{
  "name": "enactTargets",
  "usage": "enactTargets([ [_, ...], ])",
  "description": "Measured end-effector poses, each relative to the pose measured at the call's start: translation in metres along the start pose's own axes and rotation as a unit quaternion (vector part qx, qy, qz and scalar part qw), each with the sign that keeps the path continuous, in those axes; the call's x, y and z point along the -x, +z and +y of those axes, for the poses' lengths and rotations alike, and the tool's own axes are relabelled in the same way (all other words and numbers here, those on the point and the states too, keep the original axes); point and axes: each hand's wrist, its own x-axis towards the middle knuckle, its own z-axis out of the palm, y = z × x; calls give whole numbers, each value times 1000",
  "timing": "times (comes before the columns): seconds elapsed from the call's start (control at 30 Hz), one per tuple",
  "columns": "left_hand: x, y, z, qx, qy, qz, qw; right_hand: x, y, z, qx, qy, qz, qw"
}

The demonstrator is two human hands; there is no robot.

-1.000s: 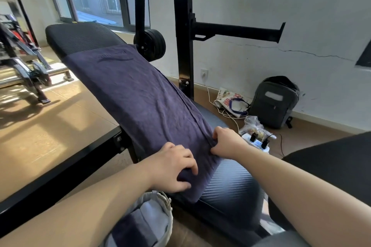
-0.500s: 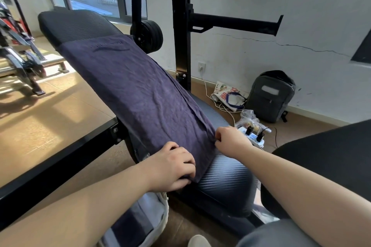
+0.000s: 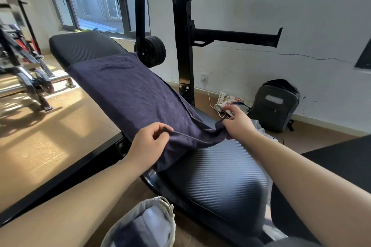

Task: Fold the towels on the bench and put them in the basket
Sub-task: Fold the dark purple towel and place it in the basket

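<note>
Navy towel [image 3: 130,94] hem in both grips [image 3: 148,142] [image 3: 237,124]

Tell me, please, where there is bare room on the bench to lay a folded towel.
Two bare patches: the bench above the towel, toward the window, and the seat, nearer than the edge that the left hand and right hand hold up. The floor by the wall is crowded with a bag and a backpack.

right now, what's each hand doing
left hand: shut, pinches the near edge of the towel.
right hand: shut, grips the towel's near right corner.
</note>
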Motion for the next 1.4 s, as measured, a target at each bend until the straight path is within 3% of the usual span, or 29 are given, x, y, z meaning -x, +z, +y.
enactTargets([
  [0.27,-17,-47,5,15,-14,125,992,-28,-8,-33,-88,9,46,995],
  [0.33,-20,-56,5,13,-13,146,989,-28,-11,-44,-24,-36,69,997],
  [0.43,-24,-63,5,19,-11,157,987,-24,-14,-64,47,-119,130,983],
  [0.67,-34,-76,17,97,-43,144,984,-39,-14,-112,-48,-161,189,968],
  [0.83,-56,-95,28,205,-82,191,956,-56,-2,-142,-109,-147,161,970],
  [1.13,-97,-147,13,187,-68,248,948,-103,41,-196,-251,-116,126,953],
  [1.4,-129,-177,-23,184,-84,283,937,-133,102,-227,-87,-173,60,979],
])
